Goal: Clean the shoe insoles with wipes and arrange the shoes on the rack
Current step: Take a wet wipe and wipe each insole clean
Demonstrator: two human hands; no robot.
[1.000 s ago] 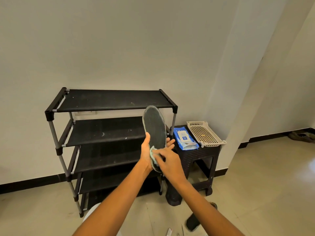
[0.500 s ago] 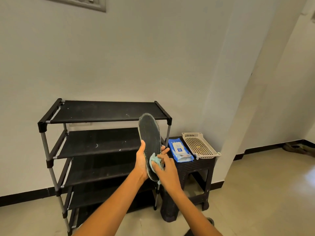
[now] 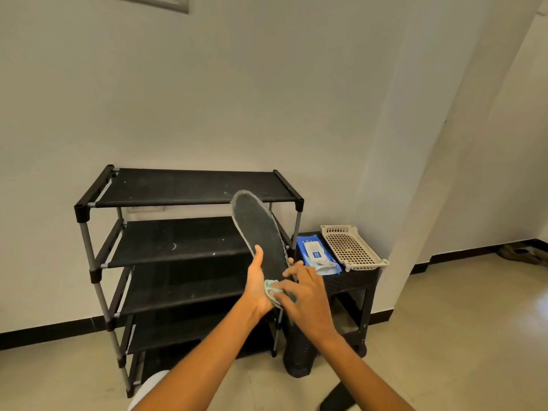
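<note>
Insole (image 3: pixel 261 235): one, dark with a pale edge, held up tilted in front of the one black shoe rack (image 3: pixel 189 188), which shows four fabric shelves. The left hand (image 3: pixel 258 284) grips its lower end, thumb up along the near face, fingers wrapped behind. The right hand (image 3: pixel 307 295) presses one pale green wipe (image 3: pixel 271 287) against the insole's heel, fingers bent over it. One blue wipes pack (image 3: pixel 317 255) and one perforated tray (image 3: pixel 351 247) sit side by side on one black stool (image 3: pixel 353 281) beside the rack.

Perforated white tray (image 3: pixel 353 249) on black stool (image 3: pixel 353 284); picture frame (image 3: pixel 154 2) overhead.
</note>
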